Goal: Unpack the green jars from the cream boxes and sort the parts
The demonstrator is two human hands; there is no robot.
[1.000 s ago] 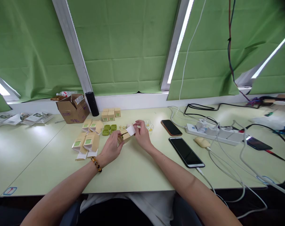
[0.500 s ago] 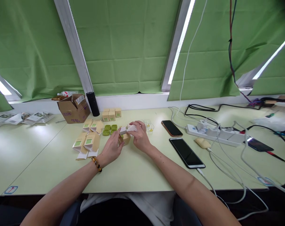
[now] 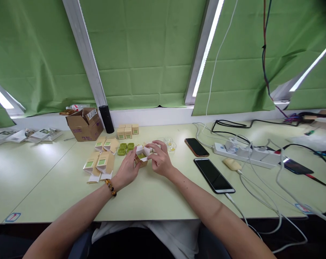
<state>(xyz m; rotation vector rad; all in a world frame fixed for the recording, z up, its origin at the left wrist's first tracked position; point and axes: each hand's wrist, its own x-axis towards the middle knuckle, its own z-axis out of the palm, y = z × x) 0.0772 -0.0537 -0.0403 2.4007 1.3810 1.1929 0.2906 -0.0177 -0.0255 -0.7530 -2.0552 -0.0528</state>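
My left hand [image 3: 127, 169] is wrapped around the side of a small kraft-paper box [image 3: 142, 164], which is tilted a little toward me. Its white-lined flaps [image 3: 142, 149] stand open at the top, and something green shows inside. From the other side, my right hand [image 3: 160, 159] has curved fingers and thumb on the flaps at the box's right edge. Just left of the box sit several small green square containers [image 3: 122, 151]. Beyond my right hand are clear plastic pieces [image 3: 170, 144] with yellowish bits, partly hidden by the fingers.
Flattened kraft boxes [image 3: 105, 162] lie to the left. Closed small boxes [image 3: 128, 131] stand at the back, near a carton [image 3: 84, 126] and a black cylinder [image 3: 106, 119]. Two phones [image 3: 214, 175], a power strip [image 3: 245, 154] and tangled cables occupy the right side.
The box's flaps have spread, so its inside now shows with something green in it. My right fingers have loosened and spread at the flaps; my left hand keeps its hold.
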